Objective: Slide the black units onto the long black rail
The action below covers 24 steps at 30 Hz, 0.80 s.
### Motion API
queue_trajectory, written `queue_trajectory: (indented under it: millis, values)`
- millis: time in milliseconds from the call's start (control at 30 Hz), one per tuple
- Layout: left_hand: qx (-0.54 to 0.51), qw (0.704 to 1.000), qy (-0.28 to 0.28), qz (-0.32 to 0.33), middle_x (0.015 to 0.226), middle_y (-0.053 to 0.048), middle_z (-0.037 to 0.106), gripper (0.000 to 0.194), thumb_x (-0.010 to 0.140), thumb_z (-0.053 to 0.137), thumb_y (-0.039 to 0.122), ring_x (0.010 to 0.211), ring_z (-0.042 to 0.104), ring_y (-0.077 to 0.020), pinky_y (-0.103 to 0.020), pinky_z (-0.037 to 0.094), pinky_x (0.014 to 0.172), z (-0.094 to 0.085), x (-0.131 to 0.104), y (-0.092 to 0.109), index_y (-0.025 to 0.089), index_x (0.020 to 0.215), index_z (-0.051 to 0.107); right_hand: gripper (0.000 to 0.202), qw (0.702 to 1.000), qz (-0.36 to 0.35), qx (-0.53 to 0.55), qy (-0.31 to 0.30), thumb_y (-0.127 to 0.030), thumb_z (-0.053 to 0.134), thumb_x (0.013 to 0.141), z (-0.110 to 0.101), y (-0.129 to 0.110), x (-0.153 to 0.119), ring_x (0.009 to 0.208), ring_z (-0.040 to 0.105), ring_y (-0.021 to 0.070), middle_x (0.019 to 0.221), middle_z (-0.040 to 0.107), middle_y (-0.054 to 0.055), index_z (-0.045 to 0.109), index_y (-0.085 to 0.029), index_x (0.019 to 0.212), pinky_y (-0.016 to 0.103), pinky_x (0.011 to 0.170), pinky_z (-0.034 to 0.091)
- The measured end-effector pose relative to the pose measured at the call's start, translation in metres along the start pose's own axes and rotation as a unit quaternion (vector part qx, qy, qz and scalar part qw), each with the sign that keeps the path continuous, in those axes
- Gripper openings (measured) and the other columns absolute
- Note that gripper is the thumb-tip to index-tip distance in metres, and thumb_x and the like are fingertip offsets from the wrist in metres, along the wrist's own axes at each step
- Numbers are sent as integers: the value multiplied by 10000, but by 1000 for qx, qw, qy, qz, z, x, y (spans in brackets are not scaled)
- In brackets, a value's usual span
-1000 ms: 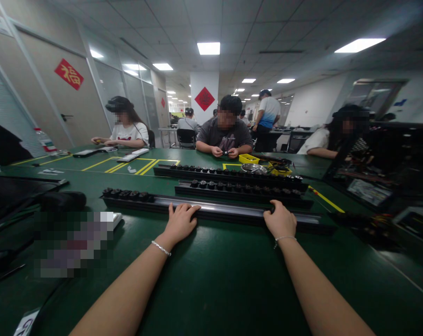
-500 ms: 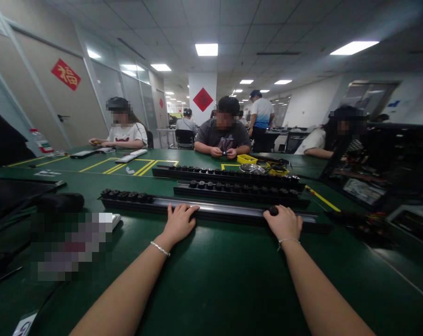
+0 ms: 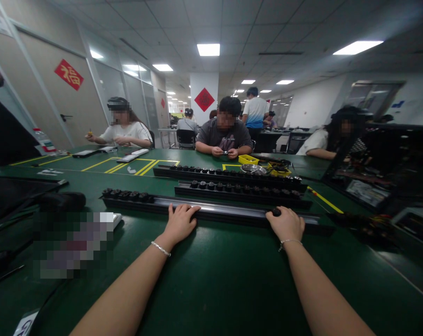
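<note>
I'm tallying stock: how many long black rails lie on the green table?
3. The nearest rail is touched by the left hand and right hand; the middle rail lies beyond it, the far rail beyond that.

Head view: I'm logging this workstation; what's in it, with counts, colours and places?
table: one, green, across the foreground
rails: three, black, mid-table
round parts: many, black, along the rails
trays: two, yellow, far side
dish: one, silver, beside trays
bottle: one, clear, red-capped, far left
pixelated object: one, purple-grey, near left
equipment: several pieces, dark, right
people: several, mixed clothing, beyond table
wall signs: several, red, door and column
ceiling lights: several, white, overhead
left hand: one, bare, on nearest rail
right hand: one, bare, holding a round part
</note>
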<state>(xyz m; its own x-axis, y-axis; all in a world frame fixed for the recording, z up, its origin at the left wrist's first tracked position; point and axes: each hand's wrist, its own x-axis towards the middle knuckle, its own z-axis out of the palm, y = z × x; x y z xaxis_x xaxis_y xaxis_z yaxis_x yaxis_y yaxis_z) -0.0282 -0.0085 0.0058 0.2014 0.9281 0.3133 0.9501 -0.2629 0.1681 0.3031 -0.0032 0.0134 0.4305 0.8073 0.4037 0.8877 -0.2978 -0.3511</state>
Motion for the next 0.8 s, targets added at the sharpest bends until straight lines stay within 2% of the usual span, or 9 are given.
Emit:
queue_trajectory:
  millis: [300, 533, 800]
  values:
    - [-12, 1000, 6, 1, 1135, -47, 592, 444, 823, 480, 253, 1155, 478, -256, -638, 86, 1077, 2, 0, 0, 330, 1258, 523, 351, 999, 1, -22, -29, -387, 427, 753, -6, 1, 6, 930, 576, 251, 933, 662, 95, 669, -176, 897, 368, 823, 393]
    - [-15, 1000, 14, 7, 1126, -47, 594, 444, 821, 480, 256, 1153, 479, -257, -643, 90, 1073, 4, 0, -2, 331, 1257, 522, 524, 999, 34, 8, -12, -421, 455, 752, -5, 4, 5, 990, 584, 269, 1054, 657, 137, 596, -120, 1158, 367, 881, 395]
    - [-6, 1000, 5, 0, 1133, -47, 591, 445, 824, 479, 259, 1157, 477, -256, -635, 93, 1080, 1, 0, 0, 333, 1261, 521, 516, 1000, 18, 13, -6, -391, 449, 771, -8, 4, 2, 1031, 570, 269, 1105, 638, 141, 561, -127, 1201, 376, 897, 401]
